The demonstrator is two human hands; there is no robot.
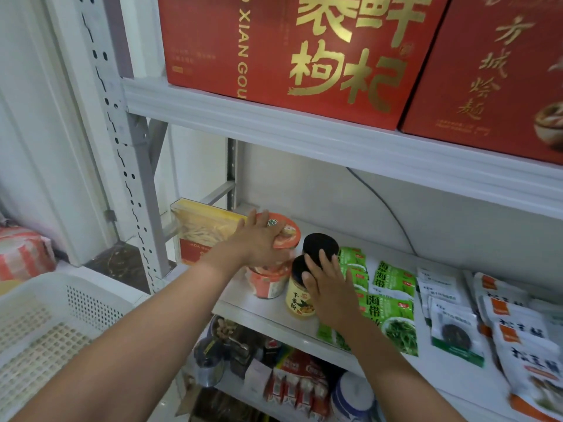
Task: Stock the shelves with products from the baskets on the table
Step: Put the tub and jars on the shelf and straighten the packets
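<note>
On the middle shelf, my left hand lies over the lid of an orange cup that is stacked on a second orange cup. My right hand rests against a yellow jar with a black lid; a second black-lidded jar stands just behind it. A yellow noodle box stands at the shelf's left end. A white perforated basket sits at the lower left and looks empty.
Green seaweed packets and white packets lie flat to the right of the jars. Large red boxes fill the shelf above. The shelf below holds bottles and red packs. A grey upright post stands at left.
</note>
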